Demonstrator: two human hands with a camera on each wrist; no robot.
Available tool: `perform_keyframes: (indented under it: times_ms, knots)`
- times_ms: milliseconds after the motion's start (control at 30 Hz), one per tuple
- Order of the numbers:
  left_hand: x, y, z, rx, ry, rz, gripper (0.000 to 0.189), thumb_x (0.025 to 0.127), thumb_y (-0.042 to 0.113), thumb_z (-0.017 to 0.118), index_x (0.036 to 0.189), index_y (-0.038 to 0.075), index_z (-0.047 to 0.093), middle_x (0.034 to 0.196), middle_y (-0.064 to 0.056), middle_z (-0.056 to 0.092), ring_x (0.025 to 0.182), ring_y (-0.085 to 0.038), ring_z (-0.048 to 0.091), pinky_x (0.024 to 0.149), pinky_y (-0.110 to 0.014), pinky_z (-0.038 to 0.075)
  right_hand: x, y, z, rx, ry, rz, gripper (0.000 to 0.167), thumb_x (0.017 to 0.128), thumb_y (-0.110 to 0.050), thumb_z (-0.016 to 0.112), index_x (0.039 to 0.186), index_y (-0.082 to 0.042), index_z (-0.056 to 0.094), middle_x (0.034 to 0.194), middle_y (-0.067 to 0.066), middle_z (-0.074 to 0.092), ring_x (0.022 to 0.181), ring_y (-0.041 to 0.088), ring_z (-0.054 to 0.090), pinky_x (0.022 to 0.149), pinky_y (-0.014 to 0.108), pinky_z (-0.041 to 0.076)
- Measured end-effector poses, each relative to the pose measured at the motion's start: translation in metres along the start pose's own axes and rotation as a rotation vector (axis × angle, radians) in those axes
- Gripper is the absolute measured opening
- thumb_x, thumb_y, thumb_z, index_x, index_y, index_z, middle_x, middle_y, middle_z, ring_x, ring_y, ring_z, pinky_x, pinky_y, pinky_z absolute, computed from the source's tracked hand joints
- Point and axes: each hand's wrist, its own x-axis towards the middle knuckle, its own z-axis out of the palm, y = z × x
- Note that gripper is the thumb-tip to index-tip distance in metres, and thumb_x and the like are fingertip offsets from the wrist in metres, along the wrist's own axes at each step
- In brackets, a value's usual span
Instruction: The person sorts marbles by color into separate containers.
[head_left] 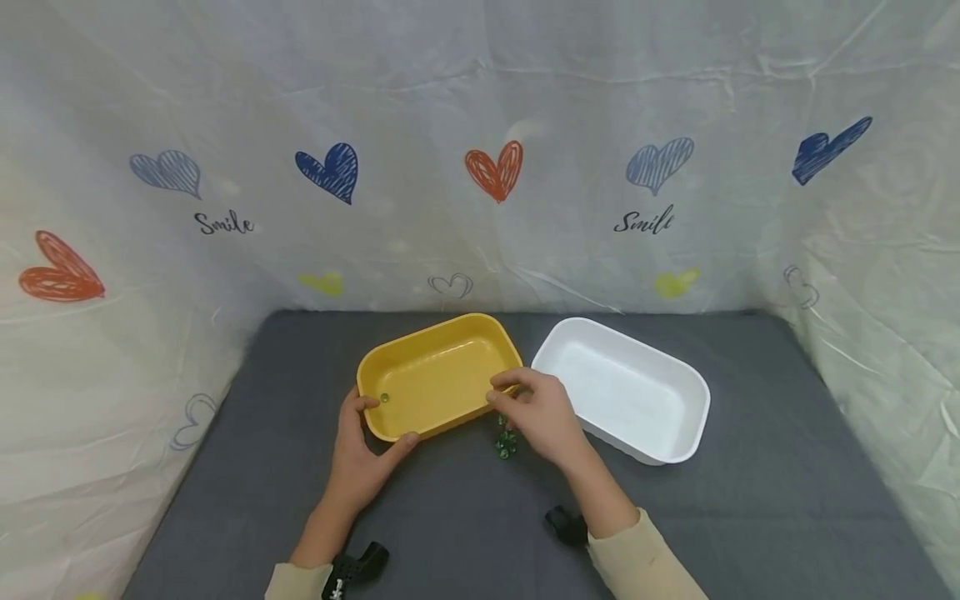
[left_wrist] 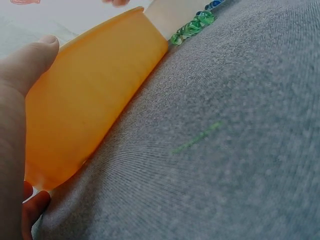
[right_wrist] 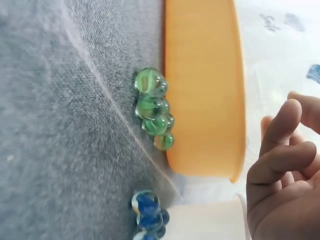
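Observation:
My left hand (head_left: 356,458) grips the left end of a yellow tray (head_left: 444,382), thumb on its front side and fingers round the end. Inside, near that end, lies a single small green marble (head_left: 385,397). Over the tray's right front rim hovers my right hand (head_left: 543,414), its fingers loosely bent and nothing showing between them. Several green marbles (right_wrist: 151,108) sit in a cluster on the cloth beside the yellow tray's front wall, partly covered by the right hand in the head view.
A white tray (head_left: 630,396) stands to the right of the yellow one, angled away from it. Blue marbles (right_wrist: 148,212) lie close to its side, hidden behind my right hand in the head view. Grey cloth (head_left: 465,525) covers the table, and a printed curtain (head_left: 555,108) hangs behind.

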Motion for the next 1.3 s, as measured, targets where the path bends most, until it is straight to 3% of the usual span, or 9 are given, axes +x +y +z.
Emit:
perform_keyframes:
  times_ms: [133, 367, 533, 667, 900, 1133, 1300]
  knots:
    - [0.001, 0.0, -0.001, -0.006, 0.006, 0.001, 0.073, 0.088, 0.013, 0.093, 0.139, 0.0, 0.042, 0.178, -0.016, 0.017, 0.16, -0.039, 0.027, 0.114, -0.012, 0.027, -0.009, -0.001, -0.004, 0.017, -0.016, 0.018, 0.022, 0.1, -0.018, 0.081, 0.118, -0.004, 0.079, 0.073, 0.016, 0.07, 0.063, 0.046, 0.063, 0.048, 0.028, 0.038]
    - [0.002, -0.001, -0.002, 0.03, 0.007, -0.002, 0.074, 0.088, 0.016, 0.094, 0.138, 0.0, 0.042, 0.178, -0.017, 0.019, 0.161, -0.04, 0.026, 0.115, -0.014, 0.025, -0.021, 0.011, -0.002, -0.021, -0.034, 0.04, 0.02, 0.1, -0.017, 0.081, 0.117, -0.007, 0.079, 0.062, 0.001, 0.064, 0.051, 0.017, 0.054, 0.047, 0.028, 0.038]
    - [0.002, 0.001, -0.003, 0.042, 0.009, -0.014, 0.074, 0.088, 0.017, 0.094, 0.139, 0.0, 0.043, 0.178, -0.016, 0.018, 0.161, -0.038, 0.025, 0.116, -0.014, 0.024, -0.027, 0.023, -0.004, -0.034, -0.019, 0.07, 0.02, 0.099, -0.013, 0.081, 0.117, -0.005, 0.079, 0.061, 0.001, 0.064, 0.05, 0.015, 0.054, 0.046, 0.027, 0.035]
    - [0.002, 0.002, -0.003, 0.045, 0.009, -0.021, 0.074, 0.087, 0.017, 0.094, 0.139, 0.001, 0.043, 0.178, -0.016, 0.018, 0.161, -0.038, 0.026, 0.115, -0.012, 0.024, -0.028, 0.03, -0.006, -0.054, -0.02, 0.084, 0.019, 0.098, -0.013, 0.082, 0.116, -0.008, 0.08, 0.066, 0.002, 0.067, 0.054, 0.019, 0.06, 0.047, 0.027, 0.037]
    - [0.002, 0.002, -0.001, 0.034, 0.0, -0.024, 0.075, 0.088, 0.016, 0.094, 0.14, 0.002, 0.042, 0.178, -0.016, 0.018, 0.16, -0.038, 0.027, 0.113, -0.011, 0.026, -0.032, 0.041, -0.006, -0.079, -0.052, 0.107, 0.023, 0.096, -0.008, 0.082, 0.118, -0.006, 0.078, 0.104, 0.002, 0.075, 0.059, 0.018, 0.065, 0.05, 0.029, 0.045]
    - [0.001, 0.001, 0.0, 0.031, 0.006, -0.006, 0.074, 0.088, 0.015, 0.094, 0.139, 0.0, 0.042, 0.178, -0.015, 0.018, 0.16, -0.038, 0.028, 0.113, -0.011, 0.027, -0.032, 0.047, -0.003, -0.172, -0.04, 0.095, 0.015, 0.094, -0.008, 0.084, 0.108, -0.009, 0.08, 0.083, -0.004, 0.071, 0.052, 0.011, 0.055, 0.048, 0.028, 0.044]
    - [0.0, 0.0, 0.0, 0.041, 0.004, -0.007, 0.074, 0.089, 0.017, 0.094, 0.139, -0.001, 0.043, 0.178, -0.015, 0.018, 0.16, -0.038, 0.029, 0.113, -0.01, 0.027, -0.032, 0.049, 0.001, -0.27, 0.003, 0.058, 0.013, 0.091, -0.009, 0.088, 0.1, -0.014, 0.081, 0.093, -0.005, 0.076, 0.055, 0.007, 0.051, 0.054, 0.027, 0.045]
